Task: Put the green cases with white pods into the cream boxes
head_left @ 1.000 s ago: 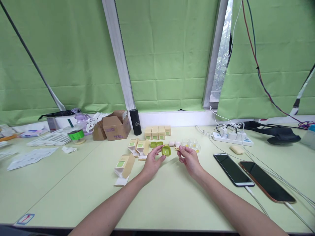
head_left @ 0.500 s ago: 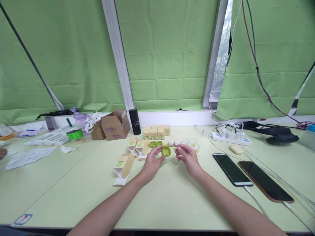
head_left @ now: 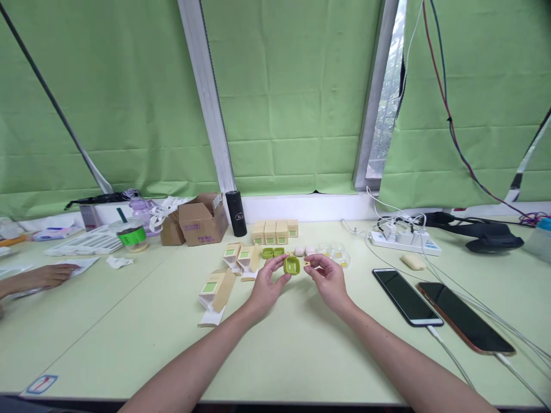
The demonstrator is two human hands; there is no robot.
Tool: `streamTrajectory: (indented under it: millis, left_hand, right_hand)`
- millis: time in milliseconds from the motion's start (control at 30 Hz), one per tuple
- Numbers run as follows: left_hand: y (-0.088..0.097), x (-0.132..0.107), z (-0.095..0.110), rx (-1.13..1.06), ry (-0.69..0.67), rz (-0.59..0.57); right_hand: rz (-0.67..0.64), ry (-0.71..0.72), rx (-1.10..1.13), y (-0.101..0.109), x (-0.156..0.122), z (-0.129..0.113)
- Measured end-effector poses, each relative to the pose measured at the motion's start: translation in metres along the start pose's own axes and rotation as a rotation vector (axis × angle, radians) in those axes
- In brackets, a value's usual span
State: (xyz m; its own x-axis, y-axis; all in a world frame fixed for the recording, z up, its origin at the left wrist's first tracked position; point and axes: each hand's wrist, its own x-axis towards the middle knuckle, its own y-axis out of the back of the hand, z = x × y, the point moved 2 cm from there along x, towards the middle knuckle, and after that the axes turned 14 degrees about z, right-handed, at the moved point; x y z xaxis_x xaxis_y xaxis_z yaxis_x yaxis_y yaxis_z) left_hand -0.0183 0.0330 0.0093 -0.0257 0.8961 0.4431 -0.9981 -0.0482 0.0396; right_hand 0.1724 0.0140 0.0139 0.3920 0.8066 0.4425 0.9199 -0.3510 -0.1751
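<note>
My left hand [head_left: 268,284] grips a small square green cup [head_left: 291,265] between thumb and fingers, its hollow side facing me. Close to its right, my right hand [head_left: 328,277] pinches a small pale yellow piece [head_left: 306,264] with a notched end. The piece and the cup are apart. Just behind my hands lie two more green cups [head_left: 267,253], two pale pinkish pieces [head_left: 304,250] and clear round-celled plastic packaging [head_left: 338,253] with yellow bits in it.
Opened small cartons [head_left: 217,288] lie left of my hands; closed ones [head_left: 270,232] stand behind. Farther back are a black bottle [head_left: 236,213] and a cardboard box [head_left: 202,220]. Two phones [head_left: 407,296] with cables and a power strip [head_left: 404,241] occupy the right. Another person's hand [head_left: 47,276] rests on paper at far left.
My right hand has turned slightly, and the yellow piece shows more clearly. The green cup has barely shifted. At far left the other person's hand has reached in over the paper.
</note>
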Motion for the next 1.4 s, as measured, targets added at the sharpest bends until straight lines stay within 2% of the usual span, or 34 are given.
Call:
streamTrajectory:
  millis: [267, 533, 767, 1400]
  left_hand:
    - [-0.002, -0.007, 0.009, 0.026, -0.061, -0.033]
    - [-0.002, -0.011, 0.019, 0.101, -0.11, -0.071]
    - [-0.001, -0.012, 0.015, 0.132, -0.142, -0.096]
    - [0.0, -0.013, 0.019, 0.21, -0.176, -0.121]
  right_hand:
    - [-0.046, 0.532, -0.256, 0.002, -0.009, -0.012]
    - [-0.068, 0.804, -0.38, 0.001, -0.013, -0.015]
    - [-0.036, 0.883, -0.531, 0.001, -0.015, -0.019]
    - [-0.089, 0.91, -0.577, -0.001, -0.015, -0.017]
